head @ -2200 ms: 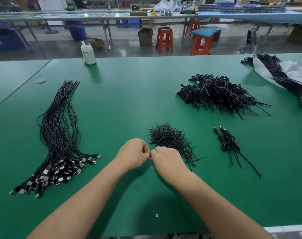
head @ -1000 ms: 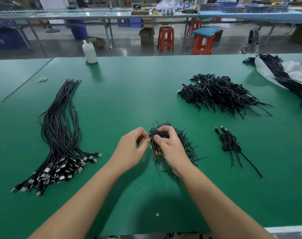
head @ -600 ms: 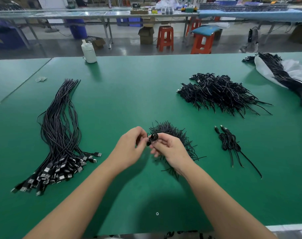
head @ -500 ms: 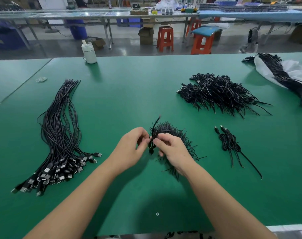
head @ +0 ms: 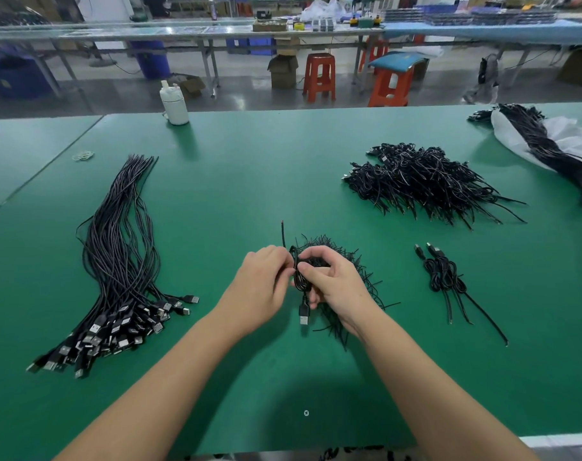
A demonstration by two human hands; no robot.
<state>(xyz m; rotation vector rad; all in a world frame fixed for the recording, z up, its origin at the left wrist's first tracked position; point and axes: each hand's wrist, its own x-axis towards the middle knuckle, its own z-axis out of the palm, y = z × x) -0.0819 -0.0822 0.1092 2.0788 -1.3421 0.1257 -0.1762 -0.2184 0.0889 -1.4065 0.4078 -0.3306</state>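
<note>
USB cable sits coiled between our hands, just above the twist-tie pile, with its plug dangling. How are we holding it?

Our left hand pinches one side of the coil, and our right hand curls thumb and fingers round the other. We judge a tie goes round the middle next, so we should squeeze the loops flat and tuck in the loose end.

Any containers?

Only the white bag, with a cable bundle lying across it. We cannot tell what the white bottle contains.

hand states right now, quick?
Left hand: pinching the coiled USB cable.
Right hand: gripping the same cable.
</note>
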